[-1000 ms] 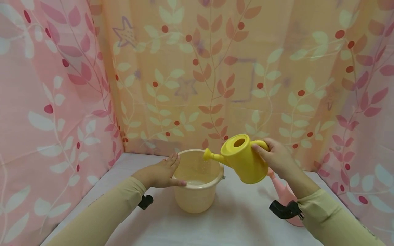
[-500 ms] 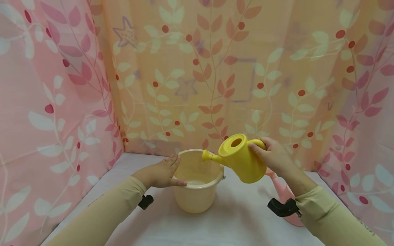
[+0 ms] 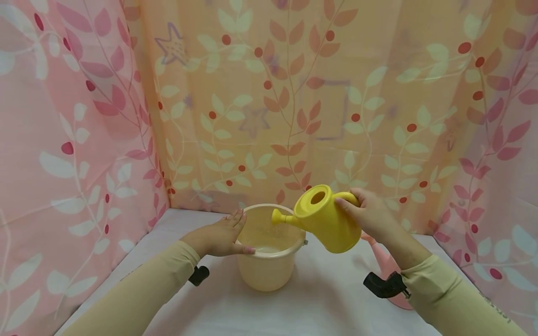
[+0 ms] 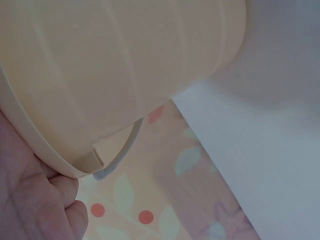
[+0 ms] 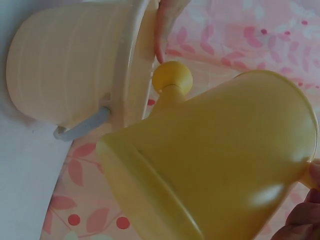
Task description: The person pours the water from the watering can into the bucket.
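Observation:
My right hand (image 3: 370, 210) grips the handle of a yellow watering can (image 3: 329, 224). The can tilts left, so its spout head (image 3: 276, 216) hangs over the mouth of a cream plastic bucket (image 3: 266, 273). Faint drops show below the spout head inside the bucket. On the bucket's left side, my left hand (image 3: 218, 235) rests across the rim with fingers straight and thumb along the near edge. In the left wrist view, the palm (image 4: 30, 200) lies against the bucket's rim (image 4: 37, 137). The right wrist view shows the can's body (image 5: 210, 160) close up, with fingers (image 5: 302, 222) at its handle.
Behind my right forearm stands a pink object (image 3: 384, 261) with a narrow neck and wide base, partly hidden. A grey bucket handle (image 5: 87, 125) hangs at the bucket's side. Leaf-patterned curtains (image 3: 294, 102) enclose the white table (image 3: 235, 312) at the back and sides.
My right hand has moved slightly left with the watering can, bringing the spout head farther over the bucket and tipping it a little more. The left hand and bucket have stayed in place.

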{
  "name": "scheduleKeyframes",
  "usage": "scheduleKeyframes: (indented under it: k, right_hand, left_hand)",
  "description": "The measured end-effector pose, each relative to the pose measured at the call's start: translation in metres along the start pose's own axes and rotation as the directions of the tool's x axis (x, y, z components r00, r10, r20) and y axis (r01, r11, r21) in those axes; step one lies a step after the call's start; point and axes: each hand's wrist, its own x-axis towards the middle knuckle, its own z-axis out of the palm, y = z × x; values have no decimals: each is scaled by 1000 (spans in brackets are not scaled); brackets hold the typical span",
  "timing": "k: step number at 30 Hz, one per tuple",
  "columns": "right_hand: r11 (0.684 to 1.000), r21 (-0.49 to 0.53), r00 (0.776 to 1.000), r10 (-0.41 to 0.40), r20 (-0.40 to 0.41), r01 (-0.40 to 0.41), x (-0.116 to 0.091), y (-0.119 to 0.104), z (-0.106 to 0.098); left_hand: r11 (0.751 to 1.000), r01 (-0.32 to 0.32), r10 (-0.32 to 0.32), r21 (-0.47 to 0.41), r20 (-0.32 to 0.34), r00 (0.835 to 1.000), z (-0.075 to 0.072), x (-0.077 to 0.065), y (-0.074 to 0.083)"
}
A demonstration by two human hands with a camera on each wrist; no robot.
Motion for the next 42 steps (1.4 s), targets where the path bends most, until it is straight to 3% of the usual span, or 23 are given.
scheduleKeyframes:
  k: [19,42]
  right_hand:
    - [999,-53,1000,-6,-9,6,-1,-5,-5]
    - [999,-36,1000,-12,-1,12,2,-4,-4]
  left_hand:
    - [1000,-9,9,2,-2,1000,-3,3,1]
    - [1000,-7,7,-2,-21,1000,3,2,-3]
